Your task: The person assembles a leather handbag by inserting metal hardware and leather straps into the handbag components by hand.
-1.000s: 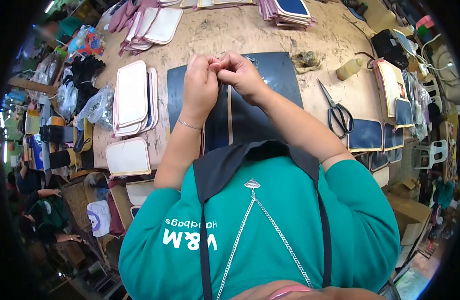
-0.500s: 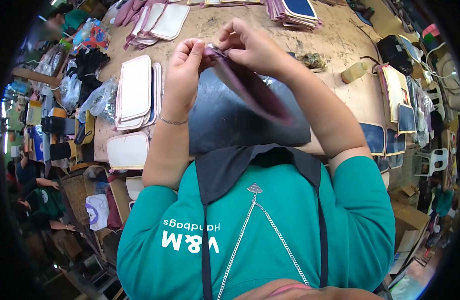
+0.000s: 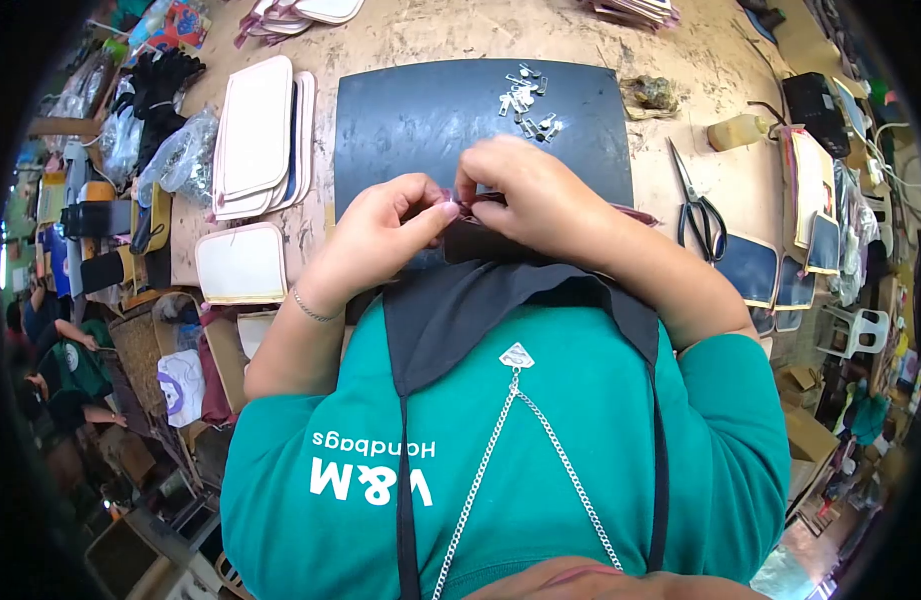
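Note:
My left hand (image 3: 396, 225) and my right hand (image 3: 516, 190) meet close to my chest, over the front edge of a black mat (image 3: 411, 120). Both pinch the end of a dark maroon piece (image 3: 636, 214), which is mostly hidden behind my right hand and forearm. A small shiny bit shows between the fingertips, too small to make out. Small metal zipper pulls (image 3: 526, 95) lie scattered on the mat beyond my right hand. Scissors (image 3: 696, 210) with black handles rest on the table to the right of the mat.
White panels (image 3: 256, 130) are stacked left of the mat, with another white panel (image 3: 241, 262) nearer. A yellowish bottle (image 3: 738, 132), dark blue panels (image 3: 746, 268) and a black box (image 3: 819, 115) are at the right. Co-workers (image 3: 76, 350) are at the far left.
Both hands have come down toward my chest with the maroon piece, which now lies lower and flatter to view. The metal pulls and the scissors have come into sight.

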The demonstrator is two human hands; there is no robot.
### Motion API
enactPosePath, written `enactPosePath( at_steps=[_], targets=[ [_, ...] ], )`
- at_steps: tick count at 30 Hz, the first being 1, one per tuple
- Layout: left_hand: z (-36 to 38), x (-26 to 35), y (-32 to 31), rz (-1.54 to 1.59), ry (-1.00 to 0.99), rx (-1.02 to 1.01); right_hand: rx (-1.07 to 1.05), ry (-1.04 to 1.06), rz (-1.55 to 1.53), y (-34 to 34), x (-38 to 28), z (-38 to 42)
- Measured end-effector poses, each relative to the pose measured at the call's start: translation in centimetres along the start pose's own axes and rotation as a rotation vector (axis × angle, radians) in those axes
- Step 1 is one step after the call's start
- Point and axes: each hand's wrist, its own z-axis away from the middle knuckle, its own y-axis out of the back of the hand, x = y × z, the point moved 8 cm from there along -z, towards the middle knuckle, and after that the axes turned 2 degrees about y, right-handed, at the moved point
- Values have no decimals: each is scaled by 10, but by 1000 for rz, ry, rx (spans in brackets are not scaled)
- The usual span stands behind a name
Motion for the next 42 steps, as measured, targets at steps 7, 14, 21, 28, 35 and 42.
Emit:
enactPosePath(
  at_steps=[7,14,21,28,35,42],
  targets=[
    [12,-12,4,168,-48,-1,-221,-252,182,-7,-2,19],
    [19,-14,3,162,-173,41,-262,-507,-197,-18,22,27],
    [24,-19,2,-33,-24,48,-308,-566,-362,-30,18,29],
    [25,-16,-13,-11,-99,-107,-355,-548,-470,-40,14,33],
    [30,-24,-20,95,-143,-174,-492,-756,-603,-39,12,43],
    [37,-24,-19,-55,-346,-187,-563,-876,-785,-46,13,60]
  ],
)
